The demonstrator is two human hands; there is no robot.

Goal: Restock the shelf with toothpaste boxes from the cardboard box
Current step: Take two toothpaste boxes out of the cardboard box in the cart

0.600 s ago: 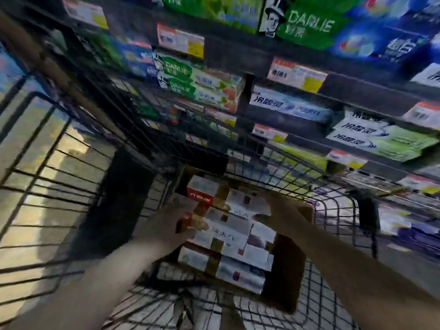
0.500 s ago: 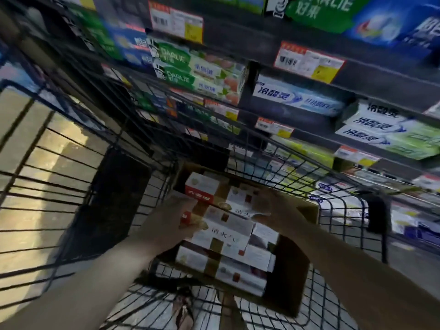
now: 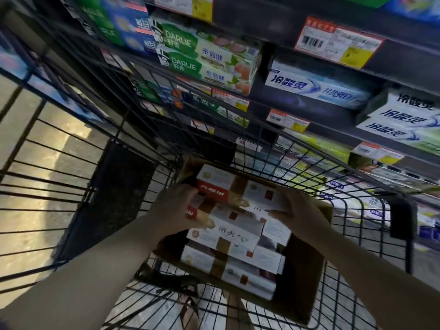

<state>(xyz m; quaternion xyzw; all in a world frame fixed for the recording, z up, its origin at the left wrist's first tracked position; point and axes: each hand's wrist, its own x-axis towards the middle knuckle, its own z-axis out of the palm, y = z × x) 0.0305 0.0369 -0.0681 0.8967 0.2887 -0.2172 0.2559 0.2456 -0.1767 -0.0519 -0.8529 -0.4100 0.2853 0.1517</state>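
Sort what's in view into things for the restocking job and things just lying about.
Job: toothpaste boxes, cardboard box, left hand, right hand, shelf.
Lying about: wire cart, price tags, green Darlie boxes.

Glossy toothpaste boxes (image 3: 234, 231) — matt cardboard box (image 3: 302, 277) — black wire cart (image 3: 133, 129).

Two hands (image 3: 173, 210) (image 3: 300, 213), one cardboard box (image 3: 303, 282), one cart (image 3: 114, 194) and two green Darlie boxes (image 3: 204, 45) show.

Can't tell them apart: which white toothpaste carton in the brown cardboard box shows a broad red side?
The farthest white toothpaste carton, by the left hand; others show mostly white tops.
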